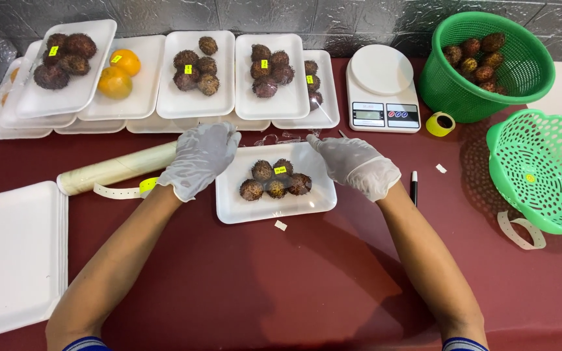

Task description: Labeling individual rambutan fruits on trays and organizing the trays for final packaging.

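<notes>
Your left hand [198,158] and right hand [357,165] pinch cling film [281,138] taut over the rambutan tray's [242,208] far edge, so it wraps flat.

Matt white foam tray [242,208] holds hairy-skinned rambutans [276,179]; thin gloves are smooth, the table [307,279] matt maroon.

Yellow label [280,170] on centre tray [255,208]; grey scale screen [367,115].

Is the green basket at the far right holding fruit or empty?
Empty. The tipped green basket shows only bare mesh inside, apart from a small yellow sticker. The upright green basket behind it holds the rambutans.
</notes>
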